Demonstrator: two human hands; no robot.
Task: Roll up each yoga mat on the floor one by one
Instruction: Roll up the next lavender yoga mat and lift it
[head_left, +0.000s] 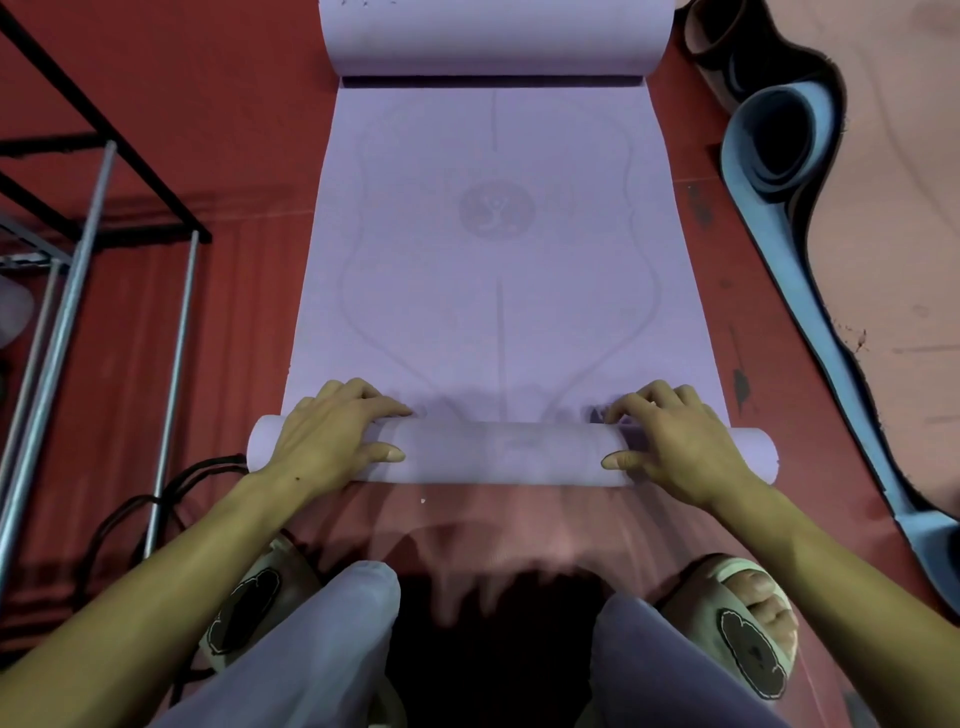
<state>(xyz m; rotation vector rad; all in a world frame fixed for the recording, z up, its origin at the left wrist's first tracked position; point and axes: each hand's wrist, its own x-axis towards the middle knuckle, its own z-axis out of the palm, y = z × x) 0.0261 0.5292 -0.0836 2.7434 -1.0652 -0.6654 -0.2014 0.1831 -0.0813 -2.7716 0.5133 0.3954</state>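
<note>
A lilac yoga mat (498, 249) with a faint printed emblem lies lengthwise on the red floor. Its near end is wound into a thin roll (498, 457) lying across in front of my knees. My left hand (332, 431) rests on the roll's left part, fingers curved over its top and thumb along the near side. My right hand (675, 436) sits the same way on the right part. The mat's far end curls up into a large loose roll (493, 36).
A blue and black mat (779, 171) lies loosely coiled and crumpled along the right, beside a pink mat (893, 156). A metal rack (67, 270) with black and silver bars stands at the left, with dark cables (156, 499) on the floor near it.
</note>
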